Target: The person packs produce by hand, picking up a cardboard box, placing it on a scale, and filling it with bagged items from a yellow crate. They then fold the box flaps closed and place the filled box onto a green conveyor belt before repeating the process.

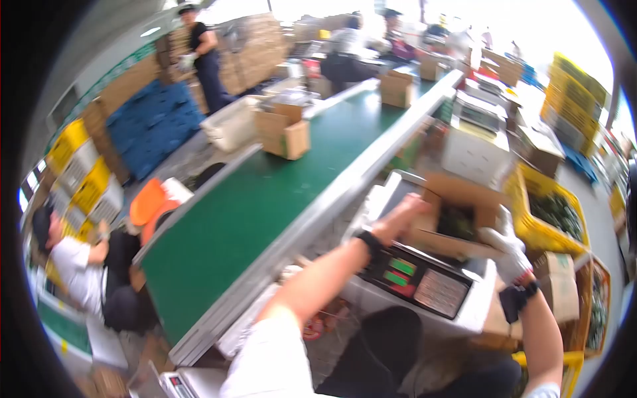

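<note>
An open cardboard box (438, 242) with dark green contents (458, 221) sits on a weighing scale (379, 270) in front of me. My bare left hand (403, 215), with a dark band at the wrist, grips the box's left side; motion blurs its fingertips. At the right side my right hand (509, 252), in a pale glove, holds the box near its corner, thumb up along the wall. The scale's display panel, with green and red windows and a keypad, faces me just below the box.
A green conveyor belt (265, 209) runs diagonally on the left, carrying cardboard boxes (282, 132). Yellow crates (576, 229) of green produce stand at the right. Another scale (474, 142) is beyond mine. One person (79, 265) sits at the left; others are farther back.
</note>
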`<state>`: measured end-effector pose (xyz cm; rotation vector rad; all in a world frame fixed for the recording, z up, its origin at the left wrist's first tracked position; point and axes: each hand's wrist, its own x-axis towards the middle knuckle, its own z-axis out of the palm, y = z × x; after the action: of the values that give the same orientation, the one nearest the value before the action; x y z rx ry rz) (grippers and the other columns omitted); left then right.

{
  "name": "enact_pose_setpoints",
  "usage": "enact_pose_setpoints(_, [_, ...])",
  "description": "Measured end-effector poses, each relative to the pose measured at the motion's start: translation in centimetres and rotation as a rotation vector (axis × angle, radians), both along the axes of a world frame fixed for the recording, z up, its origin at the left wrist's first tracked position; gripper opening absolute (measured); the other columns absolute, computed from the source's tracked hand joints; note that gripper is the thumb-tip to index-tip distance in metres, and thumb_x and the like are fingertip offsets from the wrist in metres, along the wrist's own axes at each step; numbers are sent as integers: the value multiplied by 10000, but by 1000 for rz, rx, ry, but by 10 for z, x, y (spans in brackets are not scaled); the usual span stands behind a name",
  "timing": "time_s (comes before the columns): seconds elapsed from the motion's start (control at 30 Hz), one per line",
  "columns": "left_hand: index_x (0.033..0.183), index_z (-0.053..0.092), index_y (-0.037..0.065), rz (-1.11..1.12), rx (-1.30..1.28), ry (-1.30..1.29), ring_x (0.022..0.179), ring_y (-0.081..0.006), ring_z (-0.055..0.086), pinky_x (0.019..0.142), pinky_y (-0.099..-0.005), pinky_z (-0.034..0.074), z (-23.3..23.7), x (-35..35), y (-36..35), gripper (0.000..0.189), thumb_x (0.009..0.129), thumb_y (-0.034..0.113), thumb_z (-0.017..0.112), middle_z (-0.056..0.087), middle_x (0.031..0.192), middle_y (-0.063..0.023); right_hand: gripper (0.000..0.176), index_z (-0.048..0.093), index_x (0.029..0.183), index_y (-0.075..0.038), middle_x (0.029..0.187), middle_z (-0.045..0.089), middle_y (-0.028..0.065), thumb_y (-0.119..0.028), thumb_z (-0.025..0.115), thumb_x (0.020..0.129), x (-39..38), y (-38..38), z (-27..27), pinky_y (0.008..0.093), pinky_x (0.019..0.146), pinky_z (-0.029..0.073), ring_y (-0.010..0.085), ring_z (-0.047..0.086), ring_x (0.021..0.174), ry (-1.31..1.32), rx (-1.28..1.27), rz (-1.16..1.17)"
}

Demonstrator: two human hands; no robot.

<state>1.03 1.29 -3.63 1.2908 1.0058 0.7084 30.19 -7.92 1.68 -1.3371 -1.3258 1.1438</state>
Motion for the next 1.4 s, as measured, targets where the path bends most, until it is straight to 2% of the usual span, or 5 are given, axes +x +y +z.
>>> enact_pose_setpoints(0.1, [1169, 566, 243, 43, 66, -172, 938, -113, 473, 813, -355, 438, 20, 1, -10, 426, 898, 572, 580, 497, 1007, 47, 922, 163, 1634, -79, 1583, 343, 85, -113, 674, 867, 3, 16, -9, 300, 983, 486, 164, 527, 1238, 188, -20, -25])
enact_pose_setpoints(0.47, [1301, 631, 48, 435, -336, -654, 1248, -348, 589, 1057, -482, 433, 26, -160, -34, 686, 889, 586, 528, 636, 1349, -143, 718, 380, 1549, -104, 1492, 470, 101, -495, 580, 981, -86, 6, 30, 373, 1017, 437, 177, 514, 1209, -18, 192, 239])
enact_pose_setpoints(0.8, [1447, 379, 268, 1739, -164, -581, 1270, -290, 500, 968, -580, 402, 3, -303, -21, 999, 633, 722, 738, 531, 1374, -65, 413, 567, 1349, -123, 1188, 615, 26, -330, 586, 992, 22, -55, -38, 316, 833, 499, 119, 582, 956, 120, -54, -22])
enact_pose_setpoints(1.2, [1407, 516, 273, 1120, -255, -589, 1323, -331, 394, 1077, -521, 422, -51, -369, 16, 899, 662, 687, 802, 382, 1523, -34, 542, 505, 1483, -161, 1424, 557, 36, -427, 563, 1014, 240, -229, -27, 378, 1086, 369, 182, 530, 1202, 356, -78, -642])
enact_pose_setpoints(1.4, [1301, 554, 311, 1065, -486, -99, 1183, -284, 469, 823, -555, 472, -37, -425, 29, 846, 692, 896, 599, 531, 1338, 14, 403, 560, 1383, -128, 1108, 636, -20, -336, 546, 1037, 247, -327, -9, 251, 762, 495, 74, 580, 883, -216, -309, -814])
